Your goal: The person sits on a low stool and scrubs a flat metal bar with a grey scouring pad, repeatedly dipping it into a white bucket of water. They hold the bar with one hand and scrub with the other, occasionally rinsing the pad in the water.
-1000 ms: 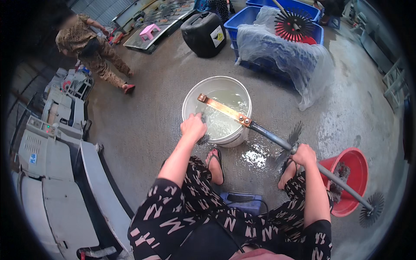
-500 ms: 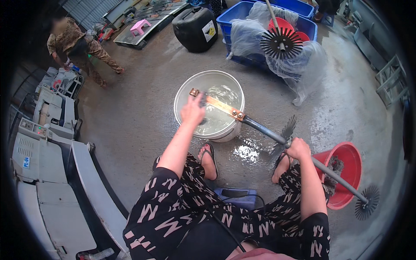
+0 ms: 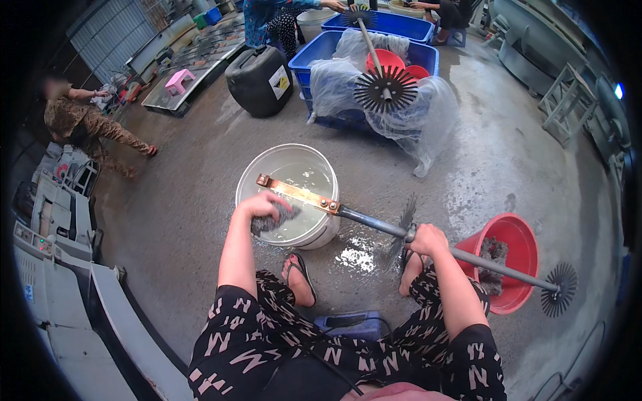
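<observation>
In my right hand (image 3: 428,239) is the grey shaft of a long rod (image 3: 374,222), held across my knees with the fingers wrapped round it. A copper-coloured flat bar (image 3: 294,192) is bolted to its left end and lies over a white bucket (image 3: 323,235) of cloudy water. Toothed black discs sit on the rod: one (image 3: 406,227) beside my right hand, another (image 3: 559,289) at the far right end. My left hand (image 3: 262,204) is closed on a grey, fuzzy scouring pad (image 3: 277,222) at the bucket's near side, just below the copper bar.
A red bucket (image 3: 525,267) with grey scrubbing material stands at right. Ahead are a black jerrycan (image 3: 259,83) and a blue crate (image 3: 304,77) draped in plastic, with another disc-bearing rod (image 3: 371,50). Machines (image 3: 73,287) line the left. A person (image 3: 87,123) bends far left; others work behind.
My left hand has drawn back from the copper bar toward the bucket's near side, and the pad shows more clearly. The view has shifted up and right. My right hand keeps its hold.
</observation>
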Demonstrator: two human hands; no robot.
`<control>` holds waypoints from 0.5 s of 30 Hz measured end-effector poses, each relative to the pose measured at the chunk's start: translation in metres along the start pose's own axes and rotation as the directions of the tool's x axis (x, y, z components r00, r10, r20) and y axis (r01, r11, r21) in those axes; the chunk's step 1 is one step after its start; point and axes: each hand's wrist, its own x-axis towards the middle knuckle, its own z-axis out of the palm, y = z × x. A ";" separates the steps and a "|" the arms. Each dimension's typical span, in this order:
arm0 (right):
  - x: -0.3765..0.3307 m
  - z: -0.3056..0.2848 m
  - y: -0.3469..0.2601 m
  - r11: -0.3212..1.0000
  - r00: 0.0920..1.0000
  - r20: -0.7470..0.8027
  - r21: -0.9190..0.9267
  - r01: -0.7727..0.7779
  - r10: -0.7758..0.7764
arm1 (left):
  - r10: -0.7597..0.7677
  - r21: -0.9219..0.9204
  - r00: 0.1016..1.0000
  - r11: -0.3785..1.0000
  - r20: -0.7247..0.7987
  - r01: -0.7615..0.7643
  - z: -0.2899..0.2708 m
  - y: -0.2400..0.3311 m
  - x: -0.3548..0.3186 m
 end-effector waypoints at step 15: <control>0.002 0.005 -0.002 1.000 0.998 -0.066 -0.016 0.009 -0.010 | 0.077 -0.082 0.996 0.993 -0.033 -0.080 0.053 -0.028 0.030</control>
